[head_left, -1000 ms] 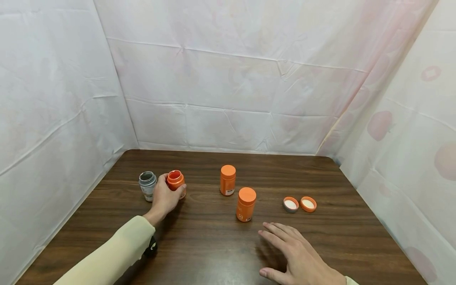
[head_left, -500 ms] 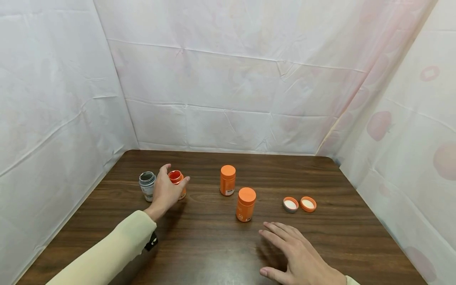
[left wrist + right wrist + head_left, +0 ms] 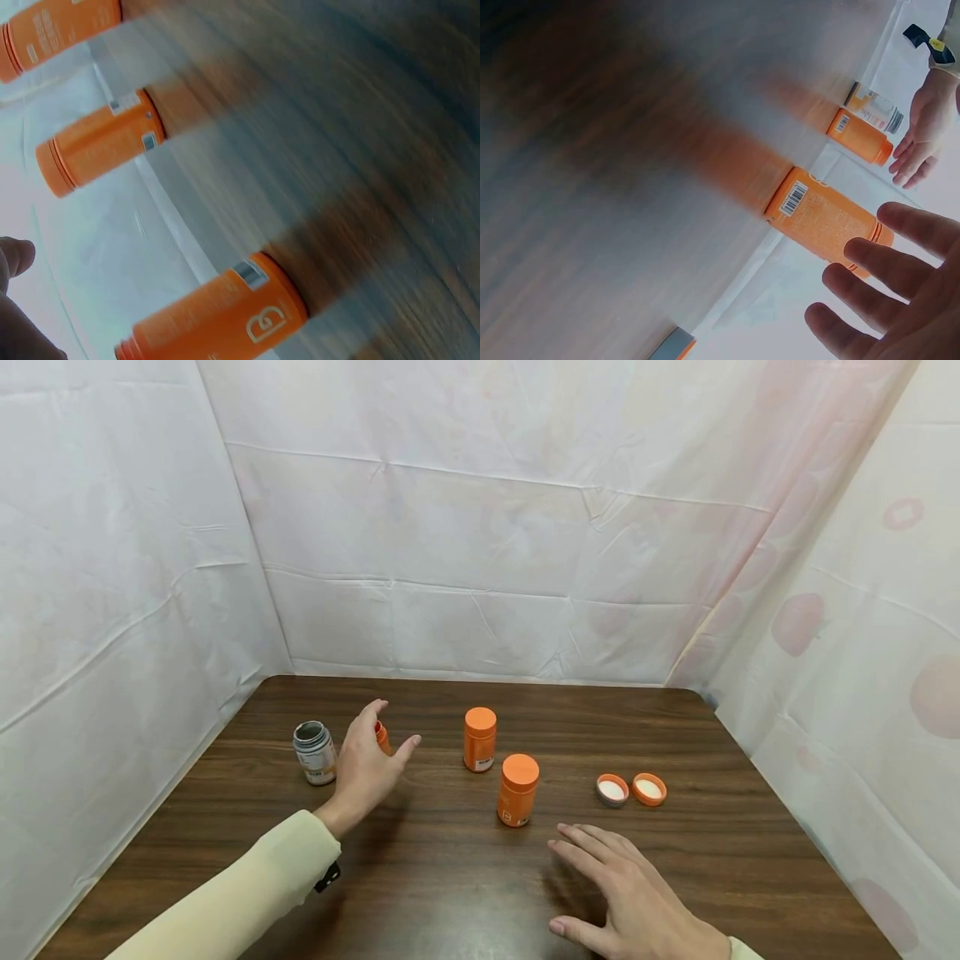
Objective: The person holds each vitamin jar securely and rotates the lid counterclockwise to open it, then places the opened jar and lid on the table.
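My left hand [image 3: 369, 768] hovers with spread fingers in front of an orange bottle [image 3: 383, 739] that has no lid. It covers most of that bottle in the head view; the left wrist view shows the bottle [image 3: 217, 319] upright with its threaded neck, the hand apart from it. Just left of the hand stands a grey bottle [image 3: 315, 753], also lidless. My right hand [image 3: 626, 893] is held palm down, fingers straight and holding nothing, near the front right. Closest to its fingertips is a capped orange bottle [image 3: 517, 791]; another capped orange bottle [image 3: 480, 740] stands behind.
Two lids lie upturned at the right: a grey-sided lid [image 3: 612, 790] and an orange lid [image 3: 649, 789], white inside. Everything sits on a dark wood table [image 3: 450, 877]. Pale sheets [image 3: 480, 527] hang at its back and both sides.
My left hand has let go of the lidless orange bottle, spread its fingers and drifted right and slightly toward me. The bottles stay where they were. My right hand has barely moved.
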The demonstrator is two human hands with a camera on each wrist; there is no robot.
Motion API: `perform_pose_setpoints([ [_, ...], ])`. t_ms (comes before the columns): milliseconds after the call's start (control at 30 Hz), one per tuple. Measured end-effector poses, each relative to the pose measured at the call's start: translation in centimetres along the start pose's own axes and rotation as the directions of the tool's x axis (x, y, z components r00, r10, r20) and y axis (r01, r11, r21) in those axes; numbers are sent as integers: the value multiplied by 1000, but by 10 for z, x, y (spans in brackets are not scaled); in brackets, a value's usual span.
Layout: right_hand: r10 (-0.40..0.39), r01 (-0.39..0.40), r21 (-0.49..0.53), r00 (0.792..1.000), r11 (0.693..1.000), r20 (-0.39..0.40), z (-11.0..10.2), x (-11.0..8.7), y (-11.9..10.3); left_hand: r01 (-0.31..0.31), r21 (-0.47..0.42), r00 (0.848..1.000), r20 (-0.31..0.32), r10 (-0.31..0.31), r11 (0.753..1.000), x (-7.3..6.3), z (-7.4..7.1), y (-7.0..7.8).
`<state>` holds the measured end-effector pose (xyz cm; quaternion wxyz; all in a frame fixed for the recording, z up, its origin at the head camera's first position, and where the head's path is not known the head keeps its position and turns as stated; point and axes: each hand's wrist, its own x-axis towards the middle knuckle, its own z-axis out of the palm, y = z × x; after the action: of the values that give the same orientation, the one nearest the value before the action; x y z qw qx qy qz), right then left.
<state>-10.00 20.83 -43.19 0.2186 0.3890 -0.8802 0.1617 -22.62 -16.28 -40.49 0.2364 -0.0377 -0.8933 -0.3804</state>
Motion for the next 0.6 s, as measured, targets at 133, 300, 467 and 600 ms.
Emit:
perform_pose_setpoints([
  [133,2,-2,1,1000,1000,-4,-1,0,1,-13,-18,1000,20,13,1000,-6,4,6],
  [300,7,-7,-5,1000,1000,-6,-1,-1,3,-35,-21,998,46,36,999,-14,9,11],
  [467,8,-9,-11,1000,1000,-7,-1,-3,4,-67,-31,996,62,69,997,-23,13,16],
  [600,15,-15,-15,1000,1000,-5,-1,-4,5,-71,-57,993,92,76,996,-30,15,19],
])
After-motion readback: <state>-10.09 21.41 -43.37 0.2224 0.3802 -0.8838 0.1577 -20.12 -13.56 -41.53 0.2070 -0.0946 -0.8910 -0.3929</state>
